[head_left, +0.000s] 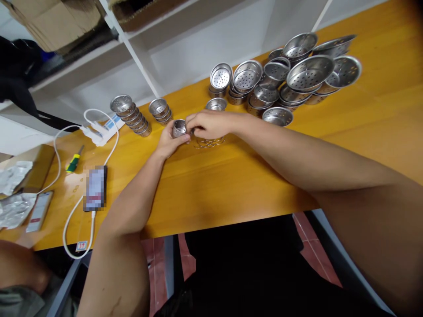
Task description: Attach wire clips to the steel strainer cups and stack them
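Observation:
My left hand (170,141) is wrapped round a small perforated metal cup (179,127), held upright just over the table. At the cup's right rim is my right hand (209,124), its fingers curled into a pinch; what they grip is hidden. Thin metal wire rings (211,143) lie on the table below my right hand. Behind that hand stands another small perforated cup (216,105). A short stack of small cups (160,110) is just beyond my left hand, and a taller leaning stack (130,114) is further left.
Many perforated metal cups (310,75) of several sizes crowd the back right of the wooden table (211,193). On the left are a power strip (107,132) with white cables, a screwdriver (74,162) and two phones (95,188). Another person's arm (21,266) shows at lower left.

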Demonstrator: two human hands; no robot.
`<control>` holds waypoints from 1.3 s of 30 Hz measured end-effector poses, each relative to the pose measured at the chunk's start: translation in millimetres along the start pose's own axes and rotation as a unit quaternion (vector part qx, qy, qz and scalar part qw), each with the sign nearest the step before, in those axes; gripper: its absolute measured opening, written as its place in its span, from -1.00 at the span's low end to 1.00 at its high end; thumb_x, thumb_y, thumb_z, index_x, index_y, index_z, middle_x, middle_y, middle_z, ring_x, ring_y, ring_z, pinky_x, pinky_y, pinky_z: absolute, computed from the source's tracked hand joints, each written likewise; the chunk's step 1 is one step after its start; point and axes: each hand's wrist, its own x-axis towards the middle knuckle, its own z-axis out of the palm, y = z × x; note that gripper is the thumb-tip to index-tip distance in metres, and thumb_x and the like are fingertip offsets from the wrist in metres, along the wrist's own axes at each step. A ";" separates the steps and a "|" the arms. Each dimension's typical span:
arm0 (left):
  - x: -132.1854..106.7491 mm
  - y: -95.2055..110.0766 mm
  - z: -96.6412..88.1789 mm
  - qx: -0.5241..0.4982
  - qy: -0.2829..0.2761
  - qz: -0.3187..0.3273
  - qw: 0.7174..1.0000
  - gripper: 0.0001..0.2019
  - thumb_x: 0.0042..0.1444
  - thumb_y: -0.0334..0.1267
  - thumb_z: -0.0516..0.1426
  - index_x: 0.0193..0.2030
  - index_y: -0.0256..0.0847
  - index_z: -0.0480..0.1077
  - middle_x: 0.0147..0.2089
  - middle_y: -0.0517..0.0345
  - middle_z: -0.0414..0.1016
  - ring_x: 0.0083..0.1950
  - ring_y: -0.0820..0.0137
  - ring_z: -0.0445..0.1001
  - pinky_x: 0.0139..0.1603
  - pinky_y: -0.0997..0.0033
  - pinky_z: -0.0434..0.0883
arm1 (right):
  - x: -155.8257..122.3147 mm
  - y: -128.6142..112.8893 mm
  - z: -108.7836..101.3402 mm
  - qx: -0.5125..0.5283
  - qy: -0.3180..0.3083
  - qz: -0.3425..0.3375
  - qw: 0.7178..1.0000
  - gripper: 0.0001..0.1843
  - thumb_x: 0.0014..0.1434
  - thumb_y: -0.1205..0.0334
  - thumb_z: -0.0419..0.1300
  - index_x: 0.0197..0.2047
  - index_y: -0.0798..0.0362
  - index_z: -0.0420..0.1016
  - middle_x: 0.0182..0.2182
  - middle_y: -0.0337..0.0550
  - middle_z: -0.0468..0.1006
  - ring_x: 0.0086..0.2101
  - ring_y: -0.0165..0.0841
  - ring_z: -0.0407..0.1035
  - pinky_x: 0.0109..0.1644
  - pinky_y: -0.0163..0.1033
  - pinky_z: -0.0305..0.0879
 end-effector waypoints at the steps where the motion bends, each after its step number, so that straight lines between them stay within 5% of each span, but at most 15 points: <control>1: 0.1 4.6 1.0 -0.034 -0.021 -0.023 0.999 -0.05 -0.08 0.71 0.68 0.11 0.03 0.59 -0.14 0.17 0.70 -0.28 0.29 0.68 -0.19 0.15 0.69 | -1.5 -0.7 -2.3 0.020 0.005 -0.001 1.000 -0.73 0.54 0.47 0.27 0.04 0.05 0.82 0.01 -0.04 0.77 -0.07 -0.23 0.52 0.06 -0.17 0.38; 5: -0.8 24.7 6.5 -0.099 -0.053 -0.065 0.992 -0.14 0.15 0.80 0.51 -0.01 -0.02 0.65 -0.18 0.03 0.80 -0.32 0.23 0.75 -0.30 0.14 0.73 | -5.1 -3.1 -7.2 0.087 0.058 0.000 0.994 -0.92 0.62 0.33 0.40 -0.01 0.07 0.76 -0.07 -0.10 0.66 -0.14 -0.29 0.44 0.01 -0.19 0.35; 15: -0.3 34.3 8.4 -0.117 -0.046 -0.070 0.990 -0.19 0.05 0.63 0.67 -0.03 -0.04 0.67 -0.25 0.11 0.81 -0.40 0.35 0.76 -0.49 0.44 0.49 | -0.2 8.4 -3.0 0.119 0.075 0.050 0.989 -0.53 0.79 -0.04 0.53 -0.15 0.05 0.66 -0.18 -0.16 0.56 -0.15 -0.30 0.41 0.09 -0.12 0.45; 18: -1.1 31.7 8.5 -0.132 -0.031 -0.063 0.989 -0.18 0.03 0.59 0.71 0.03 -0.06 0.70 -0.19 0.12 0.83 -0.35 0.40 0.76 -0.41 0.47 0.61 | 0.3 6.7 -4.9 0.177 0.105 0.086 0.975 -0.38 0.75 -0.24 0.59 -0.20 0.02 0.58 -0.21 -0.13 0.59 -0.17 -0.28 0.46 0.04 -0.12 0.51; 22: -4.4 27.1 7.9 -0.154 -0.011 -0.074 0.985 -0.14 -0.05 0.49 0.78 0.13 -0.06 0.71 0.02 0.07 0.88 -0.10 0.32 0.85 -0.16 0.36 0.82 | 0.1 -4.9 -9.8 0.324 0.182 0.179 0.911 -0.19 0.65 -0.61 0.55 -0.19 -0.05 0.50 -0.27 -0.12 0.65 -0.25 -0.25 0.56 -0.10 -0.13 0.61; 25: -2.2 17.6 5.1 -0.138 0.030 -0.076 0.987 -0.09 -0.19 0.30 0.88 0.17 -0.03 0.69 0.12 0.10 0.86 0.02 0.31 0.84 -0.01 0.32 0.85 | -3.9 -9.1 -16.7 0.310 0.237 0.238 0.889 -0.15 0.65 -0.68 0.49 -0.20 -0.07 0.49 -0.31 -0.15 0.64 -0.37 -0.30 0.47 -0.24 -0.16 0.50; 27: 1.9 8.3 2.5 -0.111 0.075 -0.055 0.989 -0.05 -0.22 0.23 0.90 0.23 0.00 0.66 0.20 0.11 0.84 0.12 0.29 0.83 0.20 0.21 0.86 | -8.9 -7.7 -23.0 0.254 0.203 0.267 0.907 -0.19 0.69 -0.64 0.47 -0.22 -0.06 0.56 -0.35 -0.13 0.65 -0.38 -0.28 0.46 -0.23 -0.14 0.49; 32: 11.6 -19.1 -3.4 -0.028 0.113 0.015 0.993 0.08 -0.14 0.40 0.84 0.38 0.04 0.55 0.37 -0.03 0.80 0.38 0.06 0.85 0.59 -0.14 0.77 | -20.0 -0.6 -35.0 0.065 -0.015 0.289 0.955 -0.39 0.75 -0.27 0.52 -0.22 0.03 0.78 -0.26 0.02 0.81 -0.20 -0.15 0.67 0.04 -0.04 0.61; 36: 13.9 -34.4 -3.7 -0.006 0.085 0.044 0.995 0.14 -0.06 0.55 0.77 0.46 0.13 0.39 0.49 -0.08 0.75 0.47 -0.01 0.87 0.65 -0.24 0.75 | -22.6 -1.0 -33.6 -0.030 -0.050 0.288 0.956 -0.62 0.68 -0.12 0.60 0.08 0.07 0.92 -0.04 0.07 0.90 -0.04 -0.03 0.76 0.20 0.05 0.67; 39: 13.5 -36.7 -0.5 0.001 0.055 0.063 0.997 0.09 0.03 0.55 0.73 0.45 0.14 0.38 0.52 -0.09 0.73 0.47 0.01 0.87 0.61 -0.19 0.79 | -22.9 -4.2 -26.1 -0.026 0.038 0.269 0.962 -0.23 0.60 -0.24 0.67 0.63 0.05 0.80 0.37 0.23 0.85 0.17 0.14 0.78 0.35 0.17 0.74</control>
